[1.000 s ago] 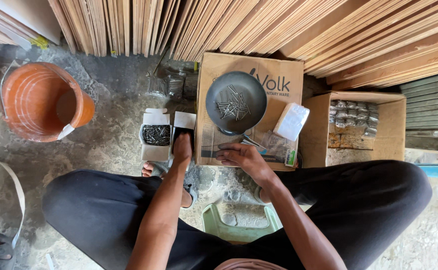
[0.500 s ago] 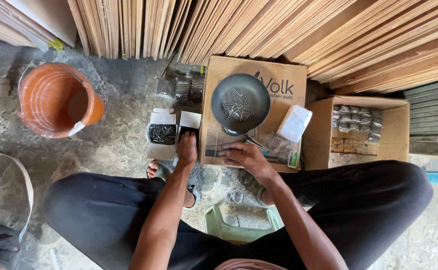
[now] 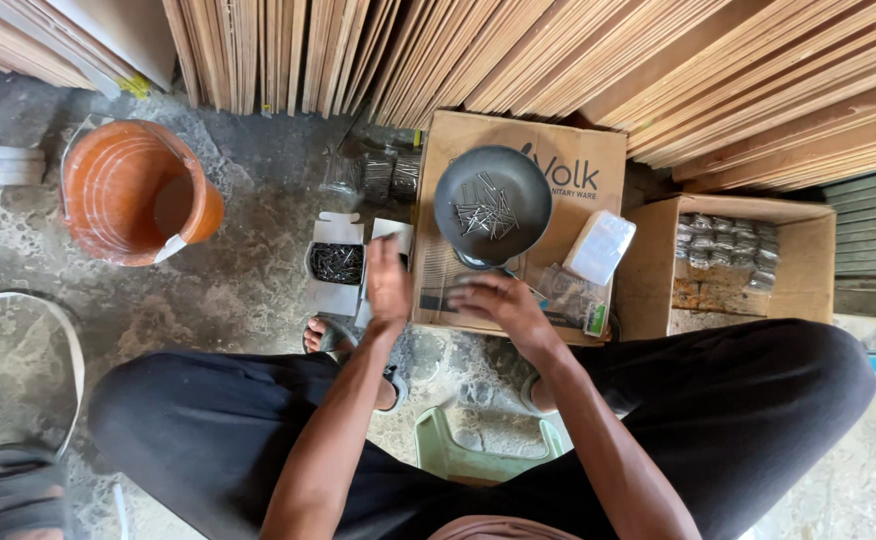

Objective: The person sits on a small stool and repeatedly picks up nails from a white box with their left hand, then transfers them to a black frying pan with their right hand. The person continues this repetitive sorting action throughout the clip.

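My left hand is lifted just right of a small white box of dark nails, over a second small box it mostly hides. Motion blur hides whether it holds anything. My right hand hovers with fingers spread over the near part of a brown cardboard box, holding nothing I can see. A dark round bowl with loose nails stands on that box, just beyond my right hand. A white packet and clear plastic bags lie right of the bowl.
An orange bucket stands at left. An open cardboard box with several bagged nails sits at right. Plywood sheets lean along the far side. Bags of nails lie behind the small boxes. A green stool is under me; another person's sandalled foot is at bottom left.
My left hand has risen out of the second small box and shifted right. My right hand has lifted off the cardboard box. The view has drifted slightly.
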